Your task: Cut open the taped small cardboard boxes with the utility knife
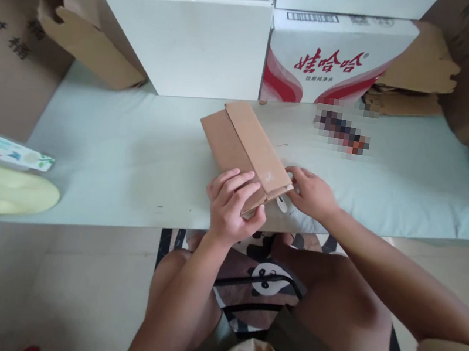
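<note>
A flat brown cardboard box (240, 141) lies at a slant on the pale green cloth, with a long flap folded over its top. My left hand (236, 205) grips its near end, fingers spread over the top face and thumb by the end edge. At the right corner of the box, my right hand (314, 195) has its fingers curled against the cardboard; the fingertips are partly hidden behind the corner. Under that end pokes out a small white piece (282, 204), too small to make out.
White cartons, one with red print (327, 65), stand along the back. Folded cardboard (420, 68) rests beside them. A pixelated dark item (341, 132) lies at right on the cloth (166, 159). A yellow-green object (0, 191) and a clear package (11, 151) sit far left.
</note>
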The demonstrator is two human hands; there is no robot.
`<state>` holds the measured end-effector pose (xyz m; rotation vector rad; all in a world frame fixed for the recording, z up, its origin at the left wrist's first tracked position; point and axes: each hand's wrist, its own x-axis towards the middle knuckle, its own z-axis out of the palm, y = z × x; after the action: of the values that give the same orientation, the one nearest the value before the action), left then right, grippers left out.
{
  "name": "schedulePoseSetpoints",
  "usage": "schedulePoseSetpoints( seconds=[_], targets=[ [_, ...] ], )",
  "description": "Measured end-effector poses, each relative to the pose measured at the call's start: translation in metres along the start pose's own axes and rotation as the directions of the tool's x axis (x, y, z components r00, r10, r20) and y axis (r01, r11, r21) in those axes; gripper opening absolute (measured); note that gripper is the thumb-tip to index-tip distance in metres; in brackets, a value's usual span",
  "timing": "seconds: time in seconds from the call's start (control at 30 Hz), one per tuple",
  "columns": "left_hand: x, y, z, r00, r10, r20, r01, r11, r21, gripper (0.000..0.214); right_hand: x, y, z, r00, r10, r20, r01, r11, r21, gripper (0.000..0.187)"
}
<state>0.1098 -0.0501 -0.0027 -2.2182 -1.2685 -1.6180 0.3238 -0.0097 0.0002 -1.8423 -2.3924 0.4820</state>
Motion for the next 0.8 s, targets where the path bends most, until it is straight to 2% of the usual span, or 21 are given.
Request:
schedulePoseSetpoints(
  seconds=[0.2,0.4,0.47,0.53,0.6,0.67,0.73,0.8],
  targets=[
    [0.0,-0.003,-0.002,1.0,0.02,0.007,-0.02,0.999,-0.026,0.031,-0.016,-0.017,0.01,0.995,0.1,0.018,-0.101,0.99,0.096,0.038],
    [0.0,-0.006,-0.003,0.999,0.04,0.014,-0.04,0.999,0.03,0.029,-0.031,-0.016,0.025,0.988,0.143,-0.058,-0.135,0.983,0.126,0.052],
    [0.0,-0.007,-0.002,0.999,0.044,0.021,-0.044,0.998,0.04,0.03,-0.026,-0.011,0.023,0.968,0.222,-0.119,-0.197,0.961,0.194,0.052],
    [0.0,-0.005,-0.001,0.999,0.036,0.022,-0.036,0.999,0.029,0.03,-0.021,-0.007,0.017,0.939,0.291,-0.18,-0.217,0.913,0.347,0.048],
    [0.0,-0.003,0.001,1.0,0.021,0.016,-0.021,1.0,0.006,0.03,-0.02,-0.007,0.009,0.907,0.333,-0.257,-0.153,0.83,0.536,0.04],
    [-0.001,0.0,0.003,1.0,0.009,0.002,-0.009,1.0,-0.009,0.03,-0.028,-0.014,0.0,0.844,0.371,-0.387,-0.033,0.756,0.653,0.031],
    [-0.003,0.002,0.004,1.0,-0.004,-0.016,0.004,1.0,-0.011,0.03,-0.044,-0.024,-0.009,0.738,0.359,-0.571,0.133,0.752,0.645,0.019],
    [-0.005,0.004,0.006,1.0,-0.022,-0.021,0.022,1.0,0.001,0.031,-0.064,-0.036,-0.016,0.655,0.241,-0.716,0.312,0.777,0.546,0.005]
  ],
)
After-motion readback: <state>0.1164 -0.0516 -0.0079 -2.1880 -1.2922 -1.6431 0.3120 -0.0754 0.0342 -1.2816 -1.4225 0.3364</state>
